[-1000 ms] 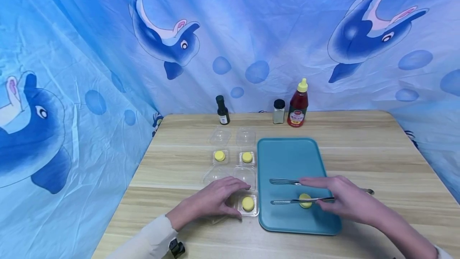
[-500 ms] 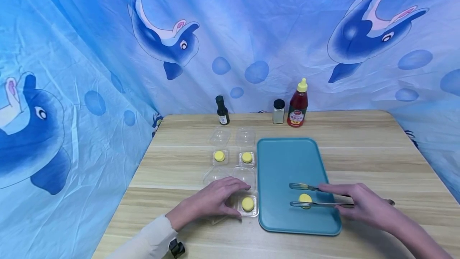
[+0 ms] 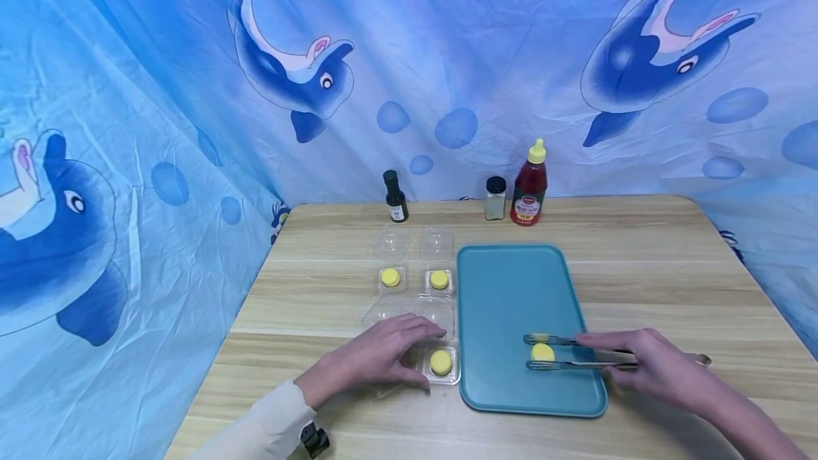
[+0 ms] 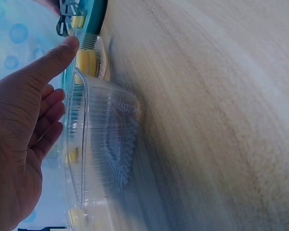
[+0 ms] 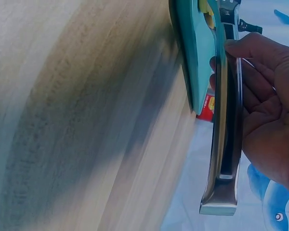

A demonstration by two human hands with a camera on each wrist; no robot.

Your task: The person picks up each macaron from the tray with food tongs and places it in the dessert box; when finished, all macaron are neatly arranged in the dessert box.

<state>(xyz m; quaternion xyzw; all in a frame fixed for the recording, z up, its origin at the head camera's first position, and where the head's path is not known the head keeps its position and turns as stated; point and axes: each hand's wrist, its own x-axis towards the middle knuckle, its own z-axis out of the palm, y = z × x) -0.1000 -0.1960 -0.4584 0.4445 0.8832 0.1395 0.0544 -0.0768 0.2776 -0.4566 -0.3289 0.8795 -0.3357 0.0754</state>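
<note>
My right hand (image 3: 664,368) grips metal tongs (image 5: 226,120) between thumb and fingers. The tongs' two slotted ends lie on either side of a yellow macaron (image 3: 542,352) near the front of the blue-green tray (image 3: 511,275). Loosely curved, my left hand (image 3: 386,350) hovers around clear plastic boxes left of the tray. Its thumb stretches along the rim of one box (image 4: 120,110), which is largely covered by the hand in the head view. Just right of that thumb, another macaron (image 3: 441,362) sits in an open box (image 3: 455,378).
Farther back, two open clear boxes hold a yellow macaron (image 3: 390,277) and another macaron (image 3: 439,279). A dark bottle (image 3: 397,204), a black-capped jar (image 3: 495,201) and a red sauce bottle (image 3: 530,187) line the table's rear edge, before a blue dolphin curtain (image 3: 409,55).
My right hand has drawn back to the right and slightly nearer with the tongs, whose ends now flank the macaron on the tray. The left hand keeps its place.
</note>
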